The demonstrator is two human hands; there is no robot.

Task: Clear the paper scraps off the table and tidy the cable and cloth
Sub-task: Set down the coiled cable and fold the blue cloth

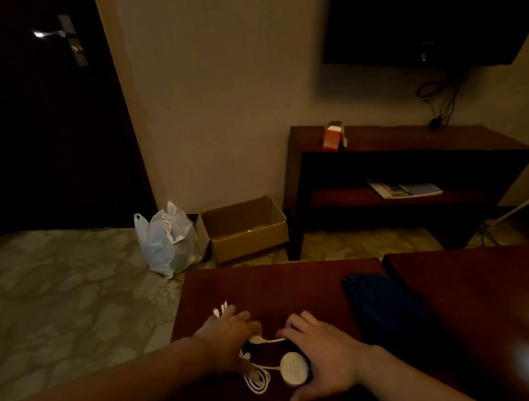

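Note:
A white cable [260, 381] with a round white puck [293, 369] lies looped on the dark wooden table [277, 288]. My left hand [230, 334] rests over the cable, its fingers pinching a white plug, with several white connector tips poking out beyond the knuckles. My right hand [320, 350] lies beside the puck, fingers spread, fingertips on the cable near the plug. A dark blue cloth [382, 304] lies folded on the table to the right of my right hand. No paper scraps show on the table.
An open cardboard box [243, 229] and a white plastic bag [167, 239] stand on the patterned carpet beyond the table. A low wooden console [407, 150] holds an orange box and a magazine. A second table surface [476, 281] adjoins on the right.

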